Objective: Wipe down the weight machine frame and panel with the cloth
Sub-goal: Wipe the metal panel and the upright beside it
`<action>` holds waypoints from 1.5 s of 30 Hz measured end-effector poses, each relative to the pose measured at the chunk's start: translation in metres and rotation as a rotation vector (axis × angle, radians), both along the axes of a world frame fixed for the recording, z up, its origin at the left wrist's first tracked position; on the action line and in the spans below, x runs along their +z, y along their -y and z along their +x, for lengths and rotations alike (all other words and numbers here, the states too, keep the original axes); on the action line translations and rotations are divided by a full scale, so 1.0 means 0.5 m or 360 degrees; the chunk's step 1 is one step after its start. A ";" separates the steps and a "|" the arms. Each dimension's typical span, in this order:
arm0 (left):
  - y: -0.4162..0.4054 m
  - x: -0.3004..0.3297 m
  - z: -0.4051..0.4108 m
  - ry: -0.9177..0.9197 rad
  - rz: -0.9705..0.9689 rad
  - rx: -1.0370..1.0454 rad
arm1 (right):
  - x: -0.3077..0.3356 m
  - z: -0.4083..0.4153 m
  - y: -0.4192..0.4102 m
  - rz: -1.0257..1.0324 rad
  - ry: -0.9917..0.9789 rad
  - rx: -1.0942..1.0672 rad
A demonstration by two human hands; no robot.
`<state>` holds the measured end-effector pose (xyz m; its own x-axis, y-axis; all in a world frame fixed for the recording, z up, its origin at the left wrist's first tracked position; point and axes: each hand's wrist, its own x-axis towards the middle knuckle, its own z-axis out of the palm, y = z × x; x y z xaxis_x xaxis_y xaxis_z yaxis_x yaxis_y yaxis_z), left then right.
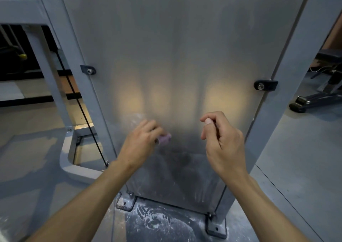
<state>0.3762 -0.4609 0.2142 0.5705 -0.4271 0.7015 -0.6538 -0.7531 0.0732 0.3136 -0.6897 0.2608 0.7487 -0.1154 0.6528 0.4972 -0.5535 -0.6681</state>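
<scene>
Left hand [142, 139] low against the tall, frosted grey translucent panel [175, 56], fingers curled over a small, soft lilac cloth [163, 139], bunched so that only a corner peeks out past the knuckles. Cloth pressed flat to the panel, just beside a pale smeared patch [137, 118] up and to the left. Right hand [222, 139] raised close in front of the same panel, fingers loosely curled with thumb tip near forefinger; possibly something thin pinched between them, but too slight to tell. Whether it touches the panel also unclear.

Panel bolted between two slanted grey painted steel frame posts [296, 75] by dark brackets with bolts [265, 85]. White dust across the panel's lower part and over the dark floor [162, 225] at its foot. Black cable [81, 110] running down behind the left post.

Judging by looks: cloth light, limp, easily wadded, likely to slip out unless kept balled under the palm with fingers spread over it. Panel probably thin and slightly springy, smooth enough for the cloth to glide; firm, even pressure advisable, lighter near the middle, where flex seems likeliest. Frame posts rigid, best wiped with cloth wrapped round an edge.
</scene>
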 end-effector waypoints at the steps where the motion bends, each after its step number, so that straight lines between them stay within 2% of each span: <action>1: -0.005 -0.024 -0.002 -0.0075 0.0069 -0.0018 | 0.000 0.002 -0.002 0.0008 -0.0003 0.0012; 5: -0.016 -0.031 -0.003 -0.0205 0.0242 -0.0016 | 0.009 0.006 -0.025 0.0039 0.0014 0.0030; 10: -0.018 0.109 -0.002 0.0206 -0.0062 0.0159 | 0.009 0.005 -0.043 0.0027 0.0033 0.0065; 12: -0.030 0.122 0.005 0.0267 -0.0128 0.0261 | 0.008 0.004 -0.045 0.0043 0.0035 0.0061; 14: -0.034 0.081 0.007 0.0181 -0.0095 0.0226 | 0.008 0.006 -0.045 0.0063 0.0030 0.0056; 18: -0.033 -0.029 0.002 -0.0117 0.0172 0.0056 | 0.002 0.008 -0.049 0.0073 0.0013 0.0055; 23: -0.044 -0.038 -0.001 -0.0173 0.0295 0.0105 | 0.006 0.010 -0.068 0.0084 0.0036 0.0040; 30: -0.068 0.126 -0.018 0.0123 -0.0175 0.0257 | 0.006 0.013 -0.098 0.0079 0.0047 0.0087; 32: -0.091 0.165 -0.031 0.0150 -0.0220 0.0310 | 0.004 0.016 -0.103 0.0067 0.0043 0.0094; 36: -0.128 0.181 -0.053 -0.0048 -0.0333 0.0423 | -0.001 0.022 -0.115 0.0063 0.0042 0.0108; 42: -0.176 0.169 -0.073 -0.0654 -0.0224 0.0369 | -0.006 0.028 -0.142 0.0042 0.0019 0.0142; 45: -0.192 0.157 -0.071 -0.0691 -0.0256 0.0344 | -0.009 0.032 -0.159 0.0025 -0.0008 0.0174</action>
